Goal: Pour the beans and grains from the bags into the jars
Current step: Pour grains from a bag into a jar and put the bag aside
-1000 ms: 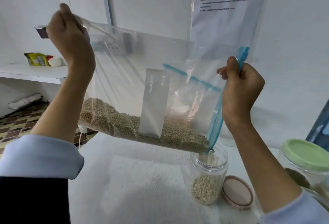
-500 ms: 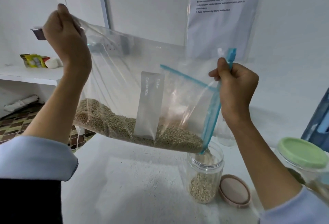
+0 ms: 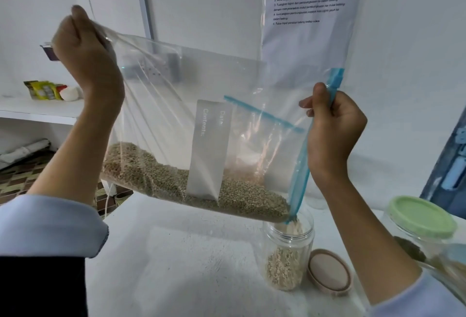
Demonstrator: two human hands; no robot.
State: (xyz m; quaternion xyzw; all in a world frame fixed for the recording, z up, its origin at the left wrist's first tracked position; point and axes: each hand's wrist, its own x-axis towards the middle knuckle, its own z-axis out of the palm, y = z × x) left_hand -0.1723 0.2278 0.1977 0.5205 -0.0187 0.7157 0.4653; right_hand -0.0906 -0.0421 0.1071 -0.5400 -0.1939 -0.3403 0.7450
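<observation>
Left hand [image 3: 85, 54] at ten o'clock, fingers curled tight round the closed bottom corner of the clear zip bag [image 3: 176, 105], lifted high. Right hand [image 3: 332, 130] at three o'clock, gripping the blue zip strip [image 3: 301, 165] at the bag's mouth, held lower. Bag slung between, tilted down toward five o'clock, lowest corner of the mouth just over the open jar [image 3: 287, 253]. Grain [image 3: 191, 185] heaped along the bag's lower edge, crowding toward that corner, a thin stream falling into the jar. Jar standing on the white worktop [image 3: 189, 266], roughly a third to half full. Brown lid [image 3: 329, 272] lying flat just beside it at four o'clock. Green-lidded jar [image 3: 423, 218] farther right, closed, dark contents inside, apparently done. Pour under way, by the look of it; most of the grain left in the bag, lid not yet on.
</observation>
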